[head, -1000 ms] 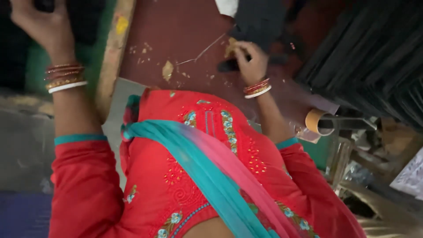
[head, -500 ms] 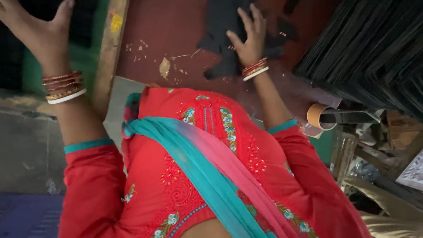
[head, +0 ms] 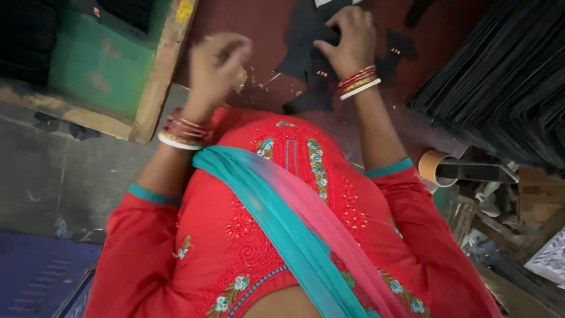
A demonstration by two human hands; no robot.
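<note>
**A:** Head view is all I've got. My right hand [head: 347, 41] lies near the top centre of the frame, fingers spread flat and pressing on the black cut piece [head: 306, 56], which lies on the dark red worktop [head: 259, 23]. It isn't closed around the piece, only holding it down.

**B:** And the left?

**A:** My left hand [head: 218, 68] is raised at upper centre-left, fingers curled in loosely. It's blurred, so I cannot tell whether it holds anything.

**B:** What worries you?

**A:** With just a flat palm on it, I'd judge the black piece could slide on the smooth top, or bunch under the fingers. The pale scraps [head: 265, 79] scattered just left of it could get dragged beneath it. The bangles [head: 359, 82] sit right at the piece's near edge and might catch it.

**B:** Anything crowding you?

**A:** A smaller black piece [head: 400, 50] lies just right of my hand. A tall stack of dark sheets [head: 500, 100] fills the upper right, near the wrist. A roll of tape [head: 434, 166] sits at the right, below that stack. A wooden rail [head: 162, 70] borders the worktop on the left, with a green surface [head: 88, 65] beyond. My red garment [head: 247, 235] and the teal scarf [head: 276, 218] hide the worktop's near edge.
</note>
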